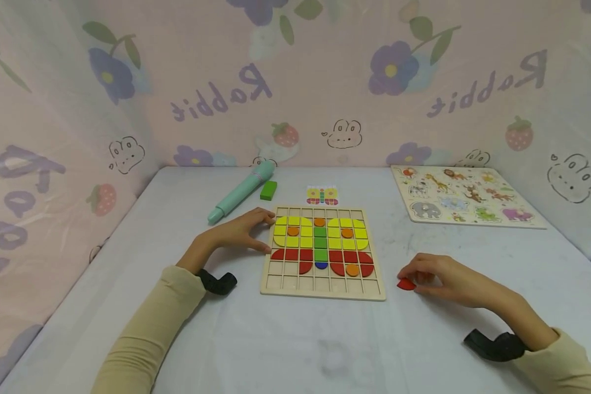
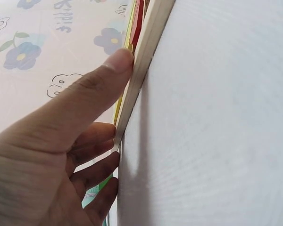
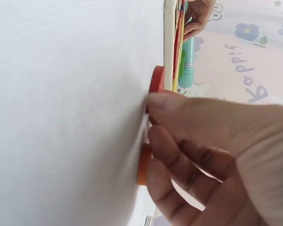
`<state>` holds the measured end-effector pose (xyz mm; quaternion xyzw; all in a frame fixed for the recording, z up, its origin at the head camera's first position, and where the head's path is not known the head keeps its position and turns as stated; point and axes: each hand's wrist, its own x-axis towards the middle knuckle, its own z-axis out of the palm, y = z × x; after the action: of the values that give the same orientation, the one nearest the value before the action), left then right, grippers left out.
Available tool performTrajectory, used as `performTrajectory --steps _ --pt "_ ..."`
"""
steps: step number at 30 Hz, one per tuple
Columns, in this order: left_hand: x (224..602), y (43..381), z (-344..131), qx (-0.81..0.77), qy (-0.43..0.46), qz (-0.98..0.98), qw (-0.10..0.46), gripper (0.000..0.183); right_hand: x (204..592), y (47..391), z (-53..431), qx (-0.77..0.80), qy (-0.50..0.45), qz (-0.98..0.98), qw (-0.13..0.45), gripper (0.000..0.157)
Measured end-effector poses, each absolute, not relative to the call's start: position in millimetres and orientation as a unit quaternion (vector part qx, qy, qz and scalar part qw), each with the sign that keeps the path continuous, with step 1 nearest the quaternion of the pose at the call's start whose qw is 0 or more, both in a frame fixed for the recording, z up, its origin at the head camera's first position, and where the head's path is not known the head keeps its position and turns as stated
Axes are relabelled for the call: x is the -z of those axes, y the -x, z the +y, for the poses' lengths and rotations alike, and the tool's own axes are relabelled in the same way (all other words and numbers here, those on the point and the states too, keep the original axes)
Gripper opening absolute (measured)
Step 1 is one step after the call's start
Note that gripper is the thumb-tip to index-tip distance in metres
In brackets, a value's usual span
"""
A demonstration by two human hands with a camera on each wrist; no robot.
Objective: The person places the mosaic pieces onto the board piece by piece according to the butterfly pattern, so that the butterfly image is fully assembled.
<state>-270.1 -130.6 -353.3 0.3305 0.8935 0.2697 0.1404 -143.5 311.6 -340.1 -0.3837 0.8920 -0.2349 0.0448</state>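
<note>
A wooden grid board (image 1: 278, 283) lies mid-table, bearing yellow, red, green, orange and blue pieces in a butterfly shape. My left hand (image 1: 238, 230) touches the board's left edge with thumb and fingertips spread along it. In the left wrist view the thumb (image 2: 118, 61) rests against the wooden rim. To the board's right, my right hand (image 1: 445, 278) pinches a red rounded piece (image 1: 406, 284) close to the tabletop. An orange piece (image 3: 144, 165) shows beside the right fingers in the right wrist view; in the head view the hand hides it.
Behind the board lies a small butterfly picture card (image 1: 322, 195). A green block (image 1: 268, 190) and a mint-green tube-shaped object (image 1: 241, 191) are at the back left. An animal puzzle board (image 1: 465, 196) lies at the back right. Patterned cloth walls (image 1: 305, 82) surround the table.
</note>
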Motion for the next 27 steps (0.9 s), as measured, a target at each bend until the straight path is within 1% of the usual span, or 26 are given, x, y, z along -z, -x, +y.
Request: performTrajectory --steps 4,11,15,21,27 --pt "353 270 -131 -0.267 -0.334 0.893 0.137 0.066 340 144 311 0.227 0.378 0.897 0.039 0.032" --pt "352 270 -132 -0.264 -0.332 0.895 0.137 0.066 339 146 308 0.204 0.36 0.91 0.01 0.021" --pt "351 269 -132 -0.267 -0.332 0.894 0.137 0.066 335 151 297 0.199 0.336 0.921 -0.009 0.022" --pt "353 269 -133 -0.271 -0.336 0.891 0.139 0.066 325 164 256 0.2 0.322 0.925 -0.023 0.022" --pt "353 270 -132 -0.27 -0.349 0.887 0.136 0.066 321 174 197 0.207 0.359 0.91 -0.015 0.021"
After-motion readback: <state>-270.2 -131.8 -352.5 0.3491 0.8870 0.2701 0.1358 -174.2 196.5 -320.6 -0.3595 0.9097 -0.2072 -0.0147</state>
